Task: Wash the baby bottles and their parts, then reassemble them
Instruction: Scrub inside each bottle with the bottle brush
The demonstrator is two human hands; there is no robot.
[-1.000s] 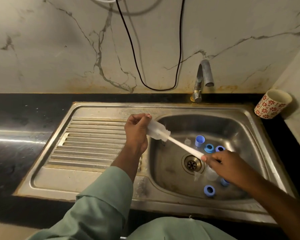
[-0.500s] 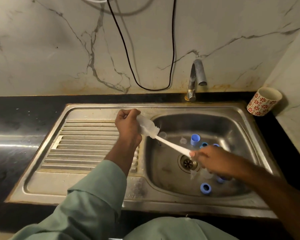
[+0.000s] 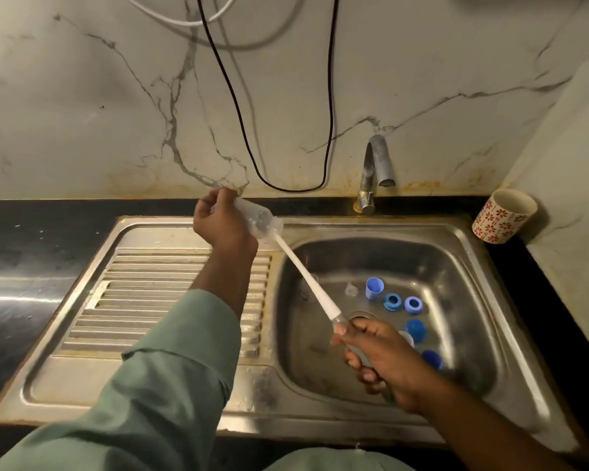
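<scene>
My left hand [image 3: 220,222] grips a clear baby bottle [image 3: 257,220] above the sink's back rim, its mouth pointing right and down. A white bottle brush [image 3: 308,278] runs from inside the bottle down to my right hand [image 3: 376,358], which grips its handle over the basin. On the basin floor lie a blue cap [image 3: 374,288], two blue screw rings [image 3: 392,301] [image 3: 413,304], more blue parts [image 3: 415,329] beside my right hand, and a clear teat [image 3: 351,289].
The steel sink [image 3: 463,253] has a ribbed draining board [image 3: 170,300] on its left. A tap [image 3: 376,171] stands at the back, no water running. A flowered cup [image 3: 502,215] sits on the black counter at the right. A black cable [image 3: 238,107] hangs on the wall.
My left hand has lifted the bottle up and back toward the wall. My right hand has drawn the brush handle back, so more of the shaft shows outside the bottle.
</scene>
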